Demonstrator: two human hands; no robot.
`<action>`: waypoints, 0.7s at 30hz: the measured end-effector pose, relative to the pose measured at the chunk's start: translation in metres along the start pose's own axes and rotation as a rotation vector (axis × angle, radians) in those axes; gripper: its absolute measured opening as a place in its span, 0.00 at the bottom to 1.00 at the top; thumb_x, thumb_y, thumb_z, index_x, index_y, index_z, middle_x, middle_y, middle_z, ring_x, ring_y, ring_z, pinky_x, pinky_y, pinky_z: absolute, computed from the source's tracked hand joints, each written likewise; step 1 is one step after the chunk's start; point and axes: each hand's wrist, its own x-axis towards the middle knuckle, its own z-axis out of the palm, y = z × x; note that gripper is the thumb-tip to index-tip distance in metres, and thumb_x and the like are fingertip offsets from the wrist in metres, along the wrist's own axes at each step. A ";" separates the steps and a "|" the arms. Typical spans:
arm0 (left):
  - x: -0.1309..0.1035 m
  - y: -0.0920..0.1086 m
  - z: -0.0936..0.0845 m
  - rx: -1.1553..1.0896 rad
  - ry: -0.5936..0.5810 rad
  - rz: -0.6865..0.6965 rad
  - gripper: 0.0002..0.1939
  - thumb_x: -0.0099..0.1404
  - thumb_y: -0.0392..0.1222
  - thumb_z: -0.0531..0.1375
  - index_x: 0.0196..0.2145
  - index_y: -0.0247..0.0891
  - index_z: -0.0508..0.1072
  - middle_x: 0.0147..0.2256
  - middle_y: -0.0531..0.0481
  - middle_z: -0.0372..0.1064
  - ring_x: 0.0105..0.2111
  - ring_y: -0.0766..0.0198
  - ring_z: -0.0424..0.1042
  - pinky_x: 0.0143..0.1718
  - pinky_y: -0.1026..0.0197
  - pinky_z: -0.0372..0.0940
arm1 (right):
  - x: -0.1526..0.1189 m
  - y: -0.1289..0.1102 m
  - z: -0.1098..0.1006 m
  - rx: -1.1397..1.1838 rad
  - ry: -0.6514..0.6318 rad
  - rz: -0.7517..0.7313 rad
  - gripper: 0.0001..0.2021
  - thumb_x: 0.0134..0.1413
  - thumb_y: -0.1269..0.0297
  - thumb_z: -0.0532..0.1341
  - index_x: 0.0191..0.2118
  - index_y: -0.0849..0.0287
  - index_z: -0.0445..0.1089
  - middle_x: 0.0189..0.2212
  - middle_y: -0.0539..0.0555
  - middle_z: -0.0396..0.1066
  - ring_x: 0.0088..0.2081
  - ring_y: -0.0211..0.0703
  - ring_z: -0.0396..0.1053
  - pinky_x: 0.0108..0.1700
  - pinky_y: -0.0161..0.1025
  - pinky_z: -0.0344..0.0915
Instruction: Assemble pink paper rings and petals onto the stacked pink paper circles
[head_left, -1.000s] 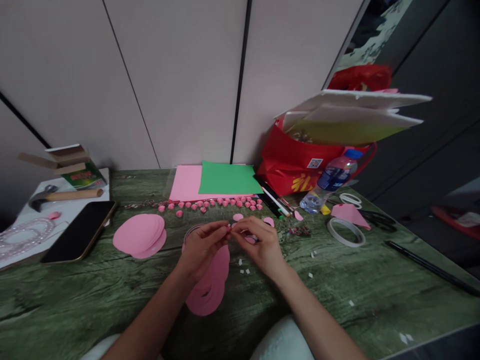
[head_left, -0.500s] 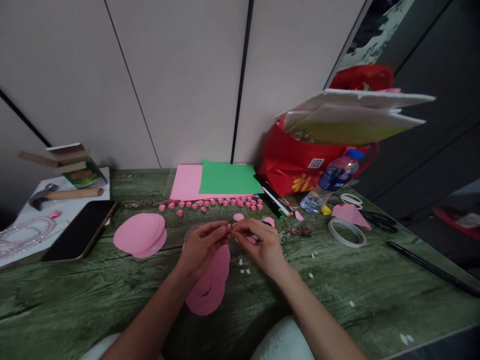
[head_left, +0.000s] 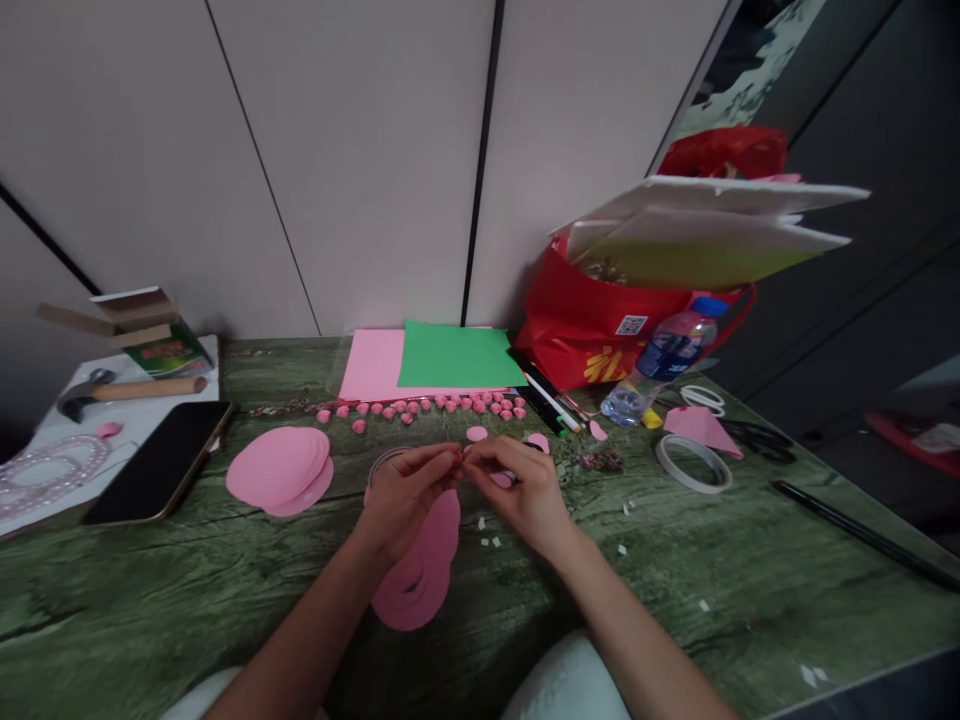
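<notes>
My left hand [head_left: 409, 490] and my right hand [head_left: 525, 490] meet at their fingertips above the green wood-patterned table [head_left: 285, 590]. Between the tips is a small pink piece [head_left: 458, 455], mostly covered by the fingers. The left thumb and index finger pinch it, and the right fingertips are closed against its other side. Under and beside my left hand lie cut pink paper rings [head_left: 412, 590]. Several small pink rolled paper flowers [head_left: 450, 403] form rows beyond the hands. Small pink discs [head_left: 477, 434] lie near my right hand.
Pink paper circles [head_left: 281, 468], a phone [head_left: 161, 460] and a hammer [head_left: 142, 389] are on the left. Green paper [head_left: 457, 355] lies at the back. On the right are a bottle [head_left: 664, 360], a red bag [head_left: 562, 320], a tape roll [head_left: 694, 465] and a black pen [head_left: 855, 530].
Both hands stay in nearly the same place. The left fingertips have shifted very slightly around the small pink piece.
</notes>
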 end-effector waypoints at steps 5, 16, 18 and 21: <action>0.000 0.001 0.001 0.008 -0.020 -0.002 0.08 0.45 0.35 0.67 0.27 0.31 0.77 0.27 0.46 0.74 0.26 0.67 0.70 0.32 0.65 0.64 | 0.001 0.000 0.000 0.019 0.047 -0.057 0.05 0.52 0.72 0.56 0.32 0.58 0.69 0.34 0.56 0.70 0.38 0.42 0.68 0.39 0.40 0.67; 0.001 -0.001 -0.001 0.042 -0.010 0.012 0.09 0.45 0.35 0.67 0.27 0.31 0.78 0.28 0.45 0.74 0.27 0.66 0.70 0.32 0.64 0.64 | 0.001 0.000 -0.001 0.061 0.015 -0.039 0.05 0.51 0.73 0.57 0.30 0.58 0.69 0.30 0.54 0.72 0.35 0.40 0.70 0.38 0.37 0.67; 0.001 -0.001 -0.001 0.045 -0.011 0.010 0.09 0.45 0.35 0.67 0.27 0.31 0.78 0.28 0.45 0.74 0.28 0.66 0.70 0.32 0.64 0.65 | 0.001 0.000 -0.001 0.069 0.021 -0.027 0.05 0.50 0.73 0.57 0.30 0.58 0.69 0.30 0.54 0.72 0.34 0.39 0.70 0.38 0.37 0.67; 0.000 0.000 -0.001 0.043 -0.010 0.006 0.09 0.45 0.34 0.67 0.27 0.31 0.78 0.27 0.45 0.74 0.27 0.66 0.70 0.32 0.64 0.64 | 0.001 0.000 -0.001 0.083 0.024 -0.011 0.05 0.50 0.73 0.58 0.29 0.58 0.69 0.30 0.54 0.72 0.34 0.40 0.70 0.37 0.37 0.67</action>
